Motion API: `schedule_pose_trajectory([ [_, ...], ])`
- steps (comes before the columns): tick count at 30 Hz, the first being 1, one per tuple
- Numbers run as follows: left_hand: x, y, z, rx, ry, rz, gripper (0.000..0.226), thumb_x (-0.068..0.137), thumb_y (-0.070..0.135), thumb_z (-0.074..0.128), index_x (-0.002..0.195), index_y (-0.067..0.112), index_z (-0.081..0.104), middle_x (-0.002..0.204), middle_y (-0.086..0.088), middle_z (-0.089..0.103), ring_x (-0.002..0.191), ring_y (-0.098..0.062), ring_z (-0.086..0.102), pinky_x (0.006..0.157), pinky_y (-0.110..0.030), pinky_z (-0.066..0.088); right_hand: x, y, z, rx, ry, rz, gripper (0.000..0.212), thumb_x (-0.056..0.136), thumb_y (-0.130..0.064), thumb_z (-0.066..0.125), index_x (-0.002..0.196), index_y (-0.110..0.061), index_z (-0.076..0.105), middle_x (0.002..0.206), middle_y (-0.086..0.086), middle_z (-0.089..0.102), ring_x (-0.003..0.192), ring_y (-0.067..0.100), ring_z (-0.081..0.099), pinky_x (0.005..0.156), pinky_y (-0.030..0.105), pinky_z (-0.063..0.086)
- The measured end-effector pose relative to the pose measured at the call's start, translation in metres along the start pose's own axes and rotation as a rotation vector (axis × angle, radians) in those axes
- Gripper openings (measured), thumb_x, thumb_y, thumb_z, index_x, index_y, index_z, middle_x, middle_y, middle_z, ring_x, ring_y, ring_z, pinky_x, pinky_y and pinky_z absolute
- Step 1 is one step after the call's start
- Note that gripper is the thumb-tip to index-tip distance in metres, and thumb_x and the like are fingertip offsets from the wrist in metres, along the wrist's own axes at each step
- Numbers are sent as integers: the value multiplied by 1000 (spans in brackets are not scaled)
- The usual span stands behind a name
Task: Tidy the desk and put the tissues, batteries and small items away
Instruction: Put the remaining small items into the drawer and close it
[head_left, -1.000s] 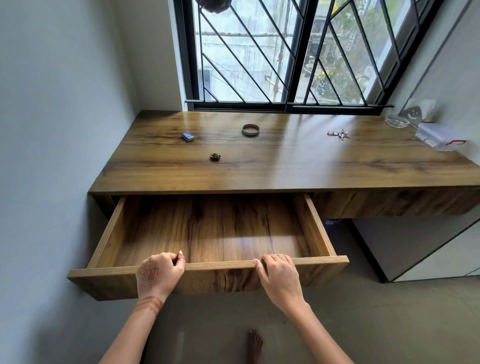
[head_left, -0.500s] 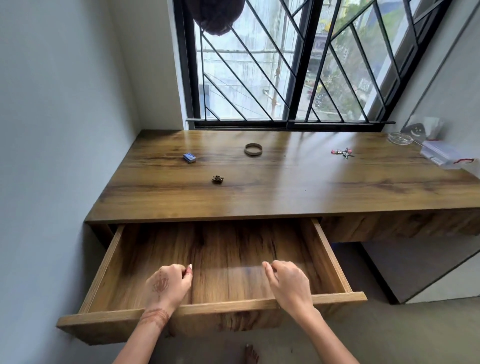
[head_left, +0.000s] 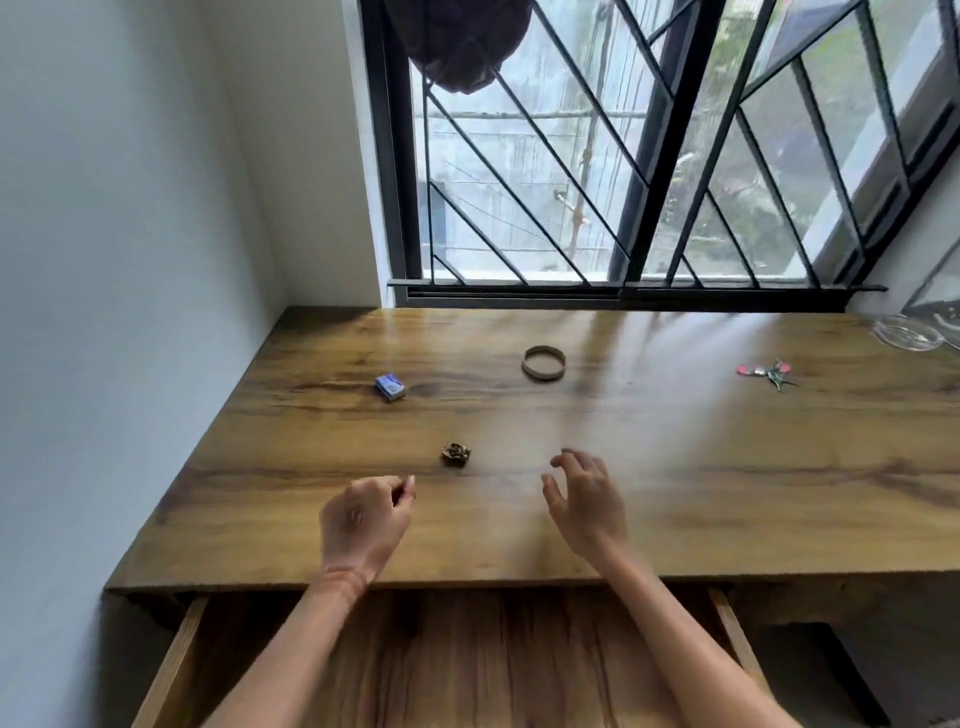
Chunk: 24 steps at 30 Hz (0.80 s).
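Observation:
On the wooden desk (head_left: 675, 493) lie a small dark crumpled item (head_left: 455, 453), a blue little box (head_left: 390, 387), a brown ring (head_left: 543, 362) and a bunch of keys with a pink tag (head_left: 768, 371). My left hand (head_left: 363, 519) hovers over the desk's front part, fingers loosely curled, holding nothing, just below and left of the crumpled item. My right hand (head_left: 587, 504) hovers to the right of that item with fingers spread. The drawer (head_left: 519, 660) under the desk stands pulled out below my forearms.
A glass dish (head_left: 906, 332) sits at the far right by the wall. A barred window (head_left: 623, 156) runs behind the desk, with a dark cloth (head_left: 457, 41) hanging at its top. A wall closes the left side.
Both hands let go of the drawer front and rose over the desk top, toward the small crumpled item. The view tilted up and closer to the desk.

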<state>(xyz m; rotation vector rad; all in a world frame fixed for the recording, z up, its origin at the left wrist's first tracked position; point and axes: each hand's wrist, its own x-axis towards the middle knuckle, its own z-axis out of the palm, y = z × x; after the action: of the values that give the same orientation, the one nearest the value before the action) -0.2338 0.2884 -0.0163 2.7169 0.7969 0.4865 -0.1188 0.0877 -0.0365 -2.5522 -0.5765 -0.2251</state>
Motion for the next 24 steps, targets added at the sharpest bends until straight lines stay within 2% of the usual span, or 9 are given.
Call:
schedule_pose_trajectory([
  [3, 53, 6, 18, 13, -29, -14, 29, 89, 38, 51, 86, 15, 68, 95, -8, 72, 91, -27, 66, 70, -28, 47, 53, 11, 15, -28, -127, 7, 38, 90, -24, 50, 124, -8, 49, 142, 10, 40, 129, 25, 37, 102, 37, 35],
  [5, 86, 6, 31, 19, -49, -26, 27, 88, 36, 53, 100, 15, 65, 106, -8, 69, 99, -28, 63, 75, -31, 48, 85, 19, 25, -53, -176, 4, 42, 90, -24, 50, 128, -9, 44, 148, 10, 31, 131, 27, 34, 103, 38, 35],
  [8, 132, 1, 50, 36, -125, -56, 42, 87, 34, 57, 124, 13, 52, 127, -7, 56, 117, -25, 52, 87, -36, 47, 125, 28, 35, -64, -206, 13, 48, 89, -22, 48, 134, -9, 36, 153, 9, 20, 135, 26, 29, 102, 37, 36],
  [12, 181, -13, 77, 72, -177, -72, 48, 85, 27, 61, 126, 6, 45, 137, -12, 44, 125, -29, 40, 99, -39, 40, 168, 41, 49, -77, -229, 18, 51, 90, -17, 44, 138, -9, 29, 155, 7, 15, 137, 25, 28, 101, 38, 36],
  [15, 204, -27, 87, 69, -203, -110, 61, 82, 34, 65, 131, 6, 41, 145, -13, 34, 133, -30, 30, 108, -42, 35, 187, 45, 57, -164, -245, 8, 52, 94, -20, 40, 142, -12, 24, 156, 3, 14, 139, 22, 22, 102, 46, 33],
  [18, 218, -34, 90, 37, -239, -133, 71, 77, 39, 69, 133, 7, 40, 140, -15, 41, 130, -32, 34, 106, -41, 35, 198, 49, 62, -225, -227, 3, 43, 95, -18, 38, 137, -14, 34, 149, 3, 31, 135, 24, 27, 96, 48, 36],
  [21, 220, -34, 90, 20, -243, -139, 64, 79, 36, 68, 129, 5, 44, 126, -18, 54, 118, -34, 47, 97, -39, 41, 199, 49, 66, -206, -148, -2, 28, 91, -9, 39, 115, -12, 53, 125, 6, 56, 124, 27, 37, 88, 45, 39],
  [24, 213, -31, 90, -2, -211, -138, 59, 80, 31, 68, 128, 4, 47, 128, -17, 53, 120, -33, 46, 98, -37, 39, 195, 48, 66, -181, -64, -5, 23, 88, -3, 40, 99, -9, 59, 109, 11, 64, 115, 30, 44, 82, 42, 41],
])
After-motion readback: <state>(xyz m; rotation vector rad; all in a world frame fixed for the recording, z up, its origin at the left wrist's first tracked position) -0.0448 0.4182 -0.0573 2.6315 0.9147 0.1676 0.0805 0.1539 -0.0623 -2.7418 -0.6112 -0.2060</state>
